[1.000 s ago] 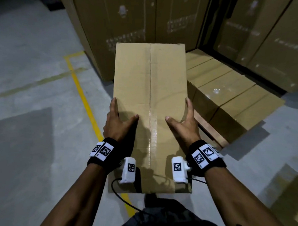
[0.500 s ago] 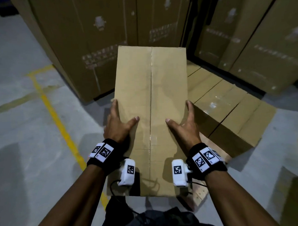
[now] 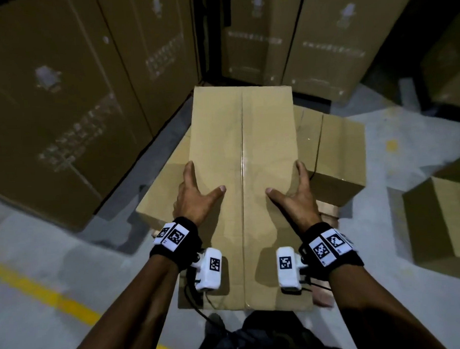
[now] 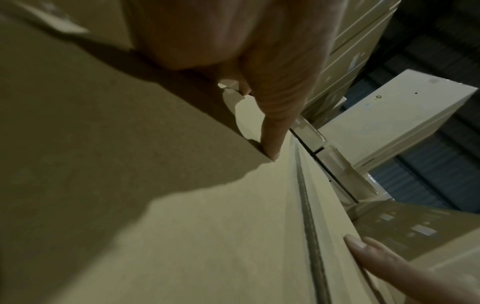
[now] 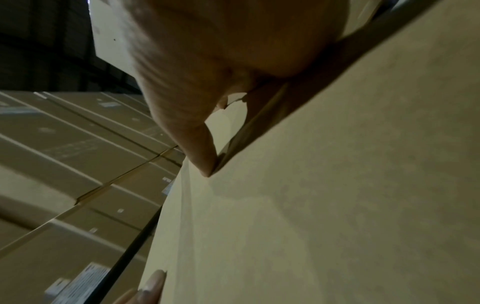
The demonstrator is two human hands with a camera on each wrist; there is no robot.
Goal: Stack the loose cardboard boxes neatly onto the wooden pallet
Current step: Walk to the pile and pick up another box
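Our left hand [image 3: 195, 195] and right hand [image 3: 294, 195] clasp one long box [image 3: 242, 152], thumbs on top, fingers hidden down sides. Box held above two stacked boxes [image 3: 335, 143]; pallet [image 3: 326, 212] mostly covered.

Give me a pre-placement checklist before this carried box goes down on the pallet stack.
1. Left hand on carried box, thumb on top: ok.
2. Right hand mirrored on the opposite side: ok.
3. Box over the stacked boxes on the pallet: ok.
4. Box aligned with the stack's edges: not ok, it sits skewed to them.
5. Landing spot under the box free: cannot tell, hidden.
6. Pallet corner near the feet: ok, visible.
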